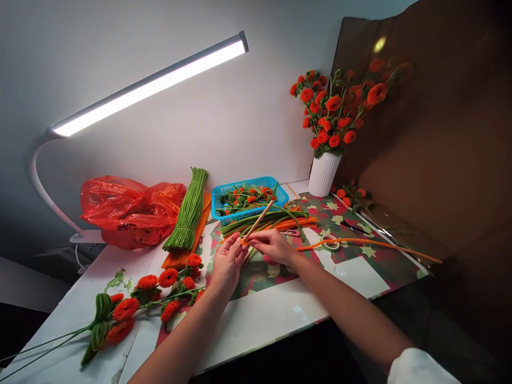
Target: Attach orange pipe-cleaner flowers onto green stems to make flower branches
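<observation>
My left hand point(229, 260) is closed around the lower end of a thin wooden stick point(259, 220), which slants up to the right. A bit of orange shows at the stick's base, between my fingertips. My right hand point(274, 246) pinches close beside it, and a long orange pipe cleaner point(360, 241) trails from under that hand to the right. Fingers partly hide where stick and pipe cleaner meet. Just beyond my hands lie loose green pipe cleaners point(256, 217) and orange pipe cleaners point(308, 222). A roll of tape point(330, 242) is right of my right hand.
A blue basket point(248, 214) holds small orange flowers. Left stand a green pipe-cleaner bundle point(187, 209) and a red plastic bag point(124, 213); finished flower stems point(126, 309) lie nearer. A lit lamp point(152, 84) hangs overhead. A white vase point(325, 175) of flowers stands at back right.
</observation>
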`<state>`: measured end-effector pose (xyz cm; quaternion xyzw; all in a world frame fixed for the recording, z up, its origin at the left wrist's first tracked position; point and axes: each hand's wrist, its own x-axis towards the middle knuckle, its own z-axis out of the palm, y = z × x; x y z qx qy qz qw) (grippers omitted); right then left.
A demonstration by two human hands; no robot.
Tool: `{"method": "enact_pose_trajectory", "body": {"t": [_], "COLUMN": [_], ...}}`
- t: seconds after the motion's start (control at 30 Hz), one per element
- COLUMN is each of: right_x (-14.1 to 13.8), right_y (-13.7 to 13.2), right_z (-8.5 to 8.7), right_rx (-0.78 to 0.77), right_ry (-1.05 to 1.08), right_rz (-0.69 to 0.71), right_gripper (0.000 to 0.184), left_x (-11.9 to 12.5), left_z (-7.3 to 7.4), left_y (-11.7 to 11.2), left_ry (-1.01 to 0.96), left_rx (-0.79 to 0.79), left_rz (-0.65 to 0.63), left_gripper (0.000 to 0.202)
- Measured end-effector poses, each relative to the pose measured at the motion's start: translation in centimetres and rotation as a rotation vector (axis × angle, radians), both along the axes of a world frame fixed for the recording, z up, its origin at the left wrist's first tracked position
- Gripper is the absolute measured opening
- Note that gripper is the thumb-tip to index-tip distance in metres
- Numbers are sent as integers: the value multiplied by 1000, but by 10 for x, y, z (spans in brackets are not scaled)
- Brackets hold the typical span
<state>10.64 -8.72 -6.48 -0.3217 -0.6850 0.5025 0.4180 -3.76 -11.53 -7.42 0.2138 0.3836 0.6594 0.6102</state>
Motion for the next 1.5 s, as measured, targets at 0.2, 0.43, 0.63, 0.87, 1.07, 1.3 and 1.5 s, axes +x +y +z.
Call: {"method": "enact_pose_trajectory", "body": {"t": [0.2, 0.43, 0.63, 0.87, 1.07, 1.3, 1.5], "right_x": [35, 47, 22, 5, 10, 12, 11], "right_y": [14, 26, 19, -2, -6, -8, -18], "right_z": [22, 54, 93, 86, 71, 63, 55], "right_rx": [-39, 122, 450, 718, 756, 840, 868], "right_ry": [-256, -555, -1068, -1258, -1269, -1246, -1084], "right_rz": [80, 338, 406, 285, 210, 153, -20], "right_gripper": [27, 24, 13, 15, 16, 18, 15], "left_x": [1, 3, 3, 7, 11, 14, 16], "left_z": [5, 12, 13, 6, 5, -2, -2], "left_y": [-5, -13, -16, -18, -23, -21, -15], "left_ry": [148, 376, 501, 611, 889, 718, 224], "left_rx": [5, 103, 119, 165, 241, 207, 67], "left_rz": [-209, -422, -510, -440, -430, -478, -322], "left_gripper": [38, 29, 25, 16, 20, 28, 35]}}
